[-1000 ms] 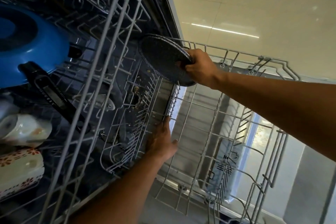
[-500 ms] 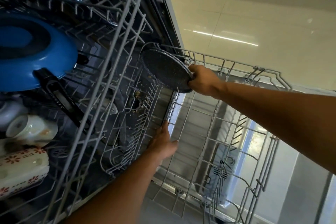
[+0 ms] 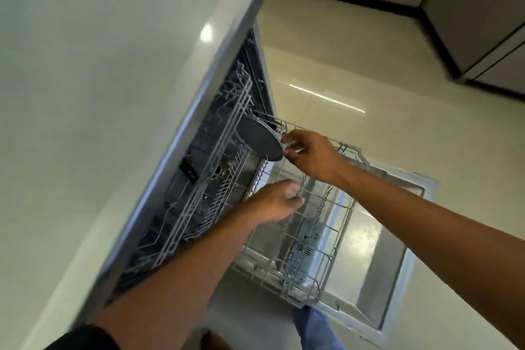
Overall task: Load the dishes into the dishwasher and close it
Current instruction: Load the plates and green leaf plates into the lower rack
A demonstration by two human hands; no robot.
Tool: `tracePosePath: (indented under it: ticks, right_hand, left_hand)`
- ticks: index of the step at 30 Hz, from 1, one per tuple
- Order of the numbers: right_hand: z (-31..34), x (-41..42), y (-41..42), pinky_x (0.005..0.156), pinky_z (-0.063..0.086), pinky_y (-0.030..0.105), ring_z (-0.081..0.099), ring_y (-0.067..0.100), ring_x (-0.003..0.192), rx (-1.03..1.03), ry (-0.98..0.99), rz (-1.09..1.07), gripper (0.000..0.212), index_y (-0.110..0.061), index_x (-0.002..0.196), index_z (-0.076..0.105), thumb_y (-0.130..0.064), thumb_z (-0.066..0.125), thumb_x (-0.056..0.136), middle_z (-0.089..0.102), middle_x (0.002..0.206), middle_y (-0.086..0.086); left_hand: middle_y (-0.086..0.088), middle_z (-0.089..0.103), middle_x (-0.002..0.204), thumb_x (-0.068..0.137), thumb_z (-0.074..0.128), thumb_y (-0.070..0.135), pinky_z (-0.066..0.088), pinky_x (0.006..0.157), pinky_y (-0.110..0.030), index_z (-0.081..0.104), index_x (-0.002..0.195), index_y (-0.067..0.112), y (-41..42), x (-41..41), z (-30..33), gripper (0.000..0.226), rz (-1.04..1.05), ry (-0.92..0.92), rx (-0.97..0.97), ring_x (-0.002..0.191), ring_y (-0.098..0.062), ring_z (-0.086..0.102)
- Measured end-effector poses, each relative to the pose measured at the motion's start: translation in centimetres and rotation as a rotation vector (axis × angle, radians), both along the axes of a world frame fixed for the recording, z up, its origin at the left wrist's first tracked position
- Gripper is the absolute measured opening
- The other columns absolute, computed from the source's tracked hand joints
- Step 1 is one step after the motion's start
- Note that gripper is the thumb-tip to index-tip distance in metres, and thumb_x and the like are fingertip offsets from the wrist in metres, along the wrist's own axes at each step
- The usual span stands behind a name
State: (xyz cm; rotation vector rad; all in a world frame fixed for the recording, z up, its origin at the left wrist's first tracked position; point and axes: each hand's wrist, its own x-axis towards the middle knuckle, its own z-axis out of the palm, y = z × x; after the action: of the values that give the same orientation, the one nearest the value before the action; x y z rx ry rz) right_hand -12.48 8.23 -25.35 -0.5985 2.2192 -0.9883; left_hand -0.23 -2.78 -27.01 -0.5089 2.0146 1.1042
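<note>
A dark speckled plate [image 3: 261, 140] stands on edge at the far corner of the pulled-out lower rack [image 3: 351, 148] of the open dishwasher. My right hand [image 3: 311, 154] is just right of the plate with its fingers apart, the fingertips at the plate's rim. My left hand [image 3: 277, 202] hovers over the near left part of the rack, fingers loosely spread and holding nothing. The upper rack [image 3: 227, 133] sits partly inside the machine, and its contents are hidden from here.
A pale countertop [image 3: 85, 94] fills the left side and overhangs the dishwasher. The steel door [image 3: 395, 253] lies flat under the lower rack. Glossy floor tiles and dark-edged cabinets [image 3: 483, 23] lie beyond. A foot in blue [image 3: 312, 327] stands by the door's near corner.
The view has pulled up and back from the racks. My right hand has loosened its grip on the plate, which now stands in the rack. My left hand has lifted off the rack.
</note>
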Motion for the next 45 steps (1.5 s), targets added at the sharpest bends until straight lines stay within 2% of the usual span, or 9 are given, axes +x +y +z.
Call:
tracePosePath:
  ticks: [7, 10, 14, 18, 21, 25, 32, 39, 45]
  right_hand:
    - [19.0, 5.1, 0.1, 0.087, 0.061, 0.041, 0.075, 0.018, 0.087, -0.125, -0.023, 0.07, 0.013, -0.018, 0.107, 0.076, -0.022, 0.072, 0.096, 0.078, 0.095, 0.0]
    - [25.4, 8.0, -1.5, 0.078, 0.061, 0.035, 0.077, 0.016, 0.079, -0.218, -0.021, 0.018, 0.005, -0.02, 0.098, 0.077, -0.02, 0.073, 0.095, 0.08, 0.086, 0.0]
    - [31.6, 12.9, -5.7, 0.07, 0.06, 0.029, 0.078, 0.028, 0.084, -0.282, -0.029, 0.022, 0.009, -0.019, 0.101, 0.076, -0.013, 0.07, 0.097, 0.08, 0.09, 0.008]
    - [35.4, 18.8, -11.7, 0.078, 0.06, 0.042, 0.076, 0.035, 0.089, -0.282, 0.041, 0.112, 0.015, -0.025, 0.097, 0.076, -0.011, 0.072, 0.095, 0.079, 0.093, 0.01]
    - [37.3, 25.1, -18.6, 0.088, 0.061, 0.056, 0.077, 0.026, 0.088, -0.278, 0.099, 0.279, 0.011, -0.03, 0.1, 0.077, -0.023, 0.077, 0.092, 0.079, 0.093, 0.002]
    - [38.5, 34.3, -27.4, 0.093, 0.057, 0.06, 0.075, 0.026, 0.094, -0.358, 0.138, 0.487, 0.016, -0.031, 0.106, 0.076, -0.029, 0.077, 0.09, 0.078, 0.096, 0.001]
    - [39.0, 49.9, -37.6, 0.089, 0.058, 0.039, 0.071, 0.015, 0.084, -0.381, 0.143, 0.819, 0.019, -0.021, 0.108, 0.076, -0.02, 0.077, 0.089, 0.074, 0.088, -0.003]
    - [38.6, 57.6, -40.9, 0.083, 0.049, 0.02, 0.065, -0.003, 0.095, -0.299, 0.107, 1.038, 0.024, -0.033, 0.119, 0.069, -0.037, 0.071, 0.095, 0.07, 0.1, -0.015]
    - [38.7, 58.5, -41.8, 0.079, 0.048, 0.016, 0.066, -0.005, 0.09, -0.291, 0.109, 1.003, 0.022, -0.036, 0.117, 0.069, -0.039, 0.069, 0.095, 0.072, 0.099, -0.015]
  left_hand:
    - [0.006, 0.071, 0.128, 0.104, 0.059, 0.034, 0.054, 0.101, -0.029, 0.063, 0.134, 0.023, -1.4, 8.8, 24.9, 0.032, 0.083, 0.362, 0.307, 0.12, -0.009, 0.066]
    - [-0.002, 0.073, 0.126, 0.106, 0.057, 0.025, 0.057, 0.098, -0.036, 0.063, 0.135, 0.017, -5.0, 14.4, 32.3, 0.031, 0.181, 0.477, 0.406, 0.118, -0.017, 0.068]
    - [-0.007, 0.075, 0.117, 0.099, 0.057, 0.022, 0.054, 0.091, -0.036, 0.065, 0.129, 0.012, -13.0, 23.1, 38.2, 0.032, 0.473, 0.67, 0.226, 0.106, -0.021, 0.069]
    - [-0.006, 0.076, 0.111, 0.098, 0.066, 0.02, 0.051, 0.083, -0.027, 0.07, 0.122, 0.016, -21.9, 34.9, 39.1, 0.025, 0.917, 0.767, -0.176, 0.096, -0.013, 0.067]
    - [-0.001, 0.073, 0.11, 0.099, 0.066, 0.024, 0.053, 0.075, -0.016, 0.07, 0.123, 0.023, -27.4, 45.9, 37.8, 0.025, 1.175, 0.7, -0.522, 0.098, -0.014, 0.069]
    - [-0.004, 0.07, 0.125, 0.094, 0.069, 0.03, 0.052, 0.103, -0.041, 0.065, 0.13, 0.02, -31.5, 58.8, 35.8, 0.037, 1.394, 0.495, -0.782, 0.115, -0.023, 0.066]
    - [-0.02, 0.055, 0.145, 0.093, 0.065, 0.037, 0.044, 0.111, -0.049, 0.051, 0.145, 0.008, -36.2, 76.3, 33.0, 0.061, 1.572, 0.074, -1.027, 0.133, -0.042, 0.051]
    - [-0.018, 0.056, 0.131, 0.095, 0.064, 0.032, 0.048, 0.094, -0.055, 0.057, 0.13, 0.01, -41.3, 81.5, 30.4, 0.042, 1.051, -0.277, -1.186, 0.118, -0.041, 0.057]
    - [-0.018, 0.063, 0.102, 0.094, 0.066, 0.017, 0.052, 0.077, -0.046, 0.068, 0.109, 0.003, -46.0, 82.4, 28.9, 0.02, 0.763, -0.297, -1.327, 0.09, -0.037, 0.062]
